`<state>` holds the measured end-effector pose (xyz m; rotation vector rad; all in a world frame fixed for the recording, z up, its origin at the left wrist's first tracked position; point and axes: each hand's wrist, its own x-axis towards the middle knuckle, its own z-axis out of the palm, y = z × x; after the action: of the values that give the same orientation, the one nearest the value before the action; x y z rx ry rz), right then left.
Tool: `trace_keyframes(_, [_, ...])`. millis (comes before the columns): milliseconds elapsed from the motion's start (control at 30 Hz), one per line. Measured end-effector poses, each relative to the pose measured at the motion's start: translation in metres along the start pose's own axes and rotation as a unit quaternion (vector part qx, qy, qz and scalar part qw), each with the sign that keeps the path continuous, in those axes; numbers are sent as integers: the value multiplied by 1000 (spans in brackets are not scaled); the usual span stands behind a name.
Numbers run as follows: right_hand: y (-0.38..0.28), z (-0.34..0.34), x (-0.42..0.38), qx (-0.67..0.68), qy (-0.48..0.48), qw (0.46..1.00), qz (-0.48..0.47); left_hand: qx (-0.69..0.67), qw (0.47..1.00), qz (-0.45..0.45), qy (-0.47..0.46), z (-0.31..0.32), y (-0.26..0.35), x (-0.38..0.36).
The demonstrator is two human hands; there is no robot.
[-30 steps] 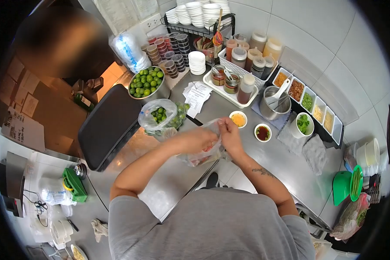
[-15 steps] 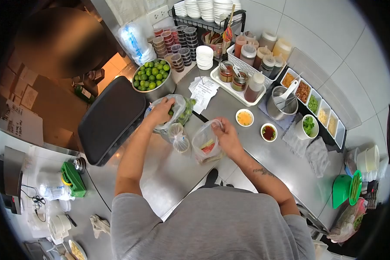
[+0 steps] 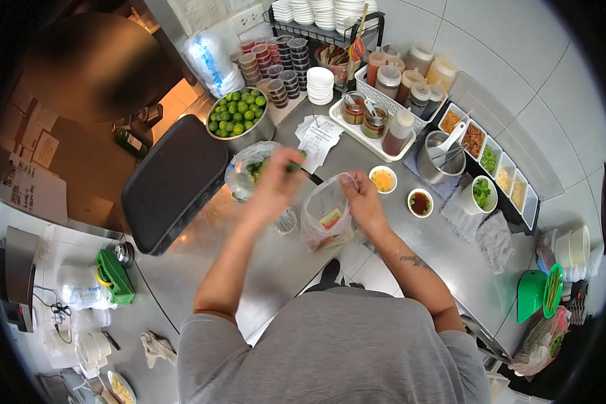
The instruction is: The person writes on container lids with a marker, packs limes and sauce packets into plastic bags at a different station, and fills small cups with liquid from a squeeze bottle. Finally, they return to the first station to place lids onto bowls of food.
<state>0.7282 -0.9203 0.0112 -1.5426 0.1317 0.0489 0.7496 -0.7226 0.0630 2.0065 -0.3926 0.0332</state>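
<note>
My right hand (image 3: 365, 202) pinches the rim of a clear plastic bag (image 3: 322, 209), which hangs over the counter's front edge with small red and yellow packets in its bottom. Just left of that bag, my left hand (image 3: 281, 180) is in the air, smeared by motion. Its fingers are closed round green pieces (image 3: 292, 165), too blurred to name exactly. Behind it, another plastic bag (image 3: 242, 176) with green pieces inside lies on the steel counter. Partly hidden under my left forearm is a small knotted clear bag (image 3: 285, 222).
A steel pot of limes (image 3: 239, 118) stands behind, beside a black tray (image 3: 175, 182). To the right are two small sauce cups (image 3: 420, 203), a white basket of bottles (image 3: 367, 81), a steel pot with ladle (image 3: 439, 165) and topping trays (image 3: 489, 158). Receipts (image 3: 318, 138) lie at centre.
My left hand has come out of the left bag with green pieces and moved right, towards the bag in my right hand. The right hand has shifted slightly right, still gripping its bag.
</note>
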Motion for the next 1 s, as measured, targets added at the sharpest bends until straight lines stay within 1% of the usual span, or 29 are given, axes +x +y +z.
trace_keyframes(67, [0, 2, 2, 15, 13, 1000, -6, 70, 990, 100, -68, 51, -8, -13])
trace_keyframes(133, [-2, 0, 3, 40, 32, 999, -8, 84, 983, 128, -101, 54, -1, -21])
trace_keyframes(167, [-2, -2, 4, 28, 23, 999, -10, 91, 978, 145, -119, 54, 1, -20])
trace_keyframes(233, [3, -7, 2, 5, 9, 1000, -13, 39, 995, 82, -36, 22, -24, -7])
trace_keyframes(300, [-1, -5, -3, 13, -2, 1000, -22, 181, 980, 16, 76, -23, -43, 17])
trace_keyframes(333, [-3, -3, -7, 17, -9, 999, -26, 251, 966, -51, 39, -38, -60, 28])
trace_keyframes(367, [-5, 0, -9, 19, -8, 1000, -15, 320, 940, -116, 4, -43, -78, 35])
trace_keyframes(467, [-10, 4, -13, 25, -6, 1000, -2, 377, 925, -44, -17, -29, -124, 41])
trace_keyframes(500, [-10, 4, -13, 26, -9, 1000, -6, 346, 937, -30, -28, -32, -120, 45])
trace_keyframes(533, [-9, 3, -14, 27, -12, 1000, -8, 262, 959, -104, -37, -38, -116, 46])
trace_keyframes(567, [-7, 1, -17, 34, -6, 999, -8, 173, 967, -179, -45, -45, -113, 44])
trace_keyframes(600, [-7, 0, -18, 41, 0, 999, -10, 84, 963, -250, -51, -53, -101, 44])
trace_keyframes(633, [-7, -1, -17, 51, 8, 999, -15, -57, 972, -226, -17, -62, -92, 35])
trace_keyframes(667, [-8, -2, -16, 52, 6, 999, -12, -111, 976, -186, 0, -63, -83, 29])
trace_keyframes(733, [-7, -6, -17, 55, 6, 998, -2, -220, 969, -110, 32, -59, -41, 15])
trace_keyframes(800, [-6, -5, -14, 53, 12, 999, 8, -163, 984, -63, -22, -28, 4, 1])
trace_keyframes(833, [-7, -3, -12, 51, 12, 999, 12, -65, 996, 24, -49, -5, 4, -4])
trace_keyframes(867, [-6, 0, -11, 57, 25, 998, -5, 36, 991, 109, -75, 16, 4, -9])
trace_keyframes(933, [-2, 5, -6, 69, 49, 996, -42, 142, 965, 153, -157, 46, 15, -25])
trace_keyframes(1000, [-2, 0, -8, 61, 29, 997, -28, 108, 967, 173, -152, 35, 19, -22])
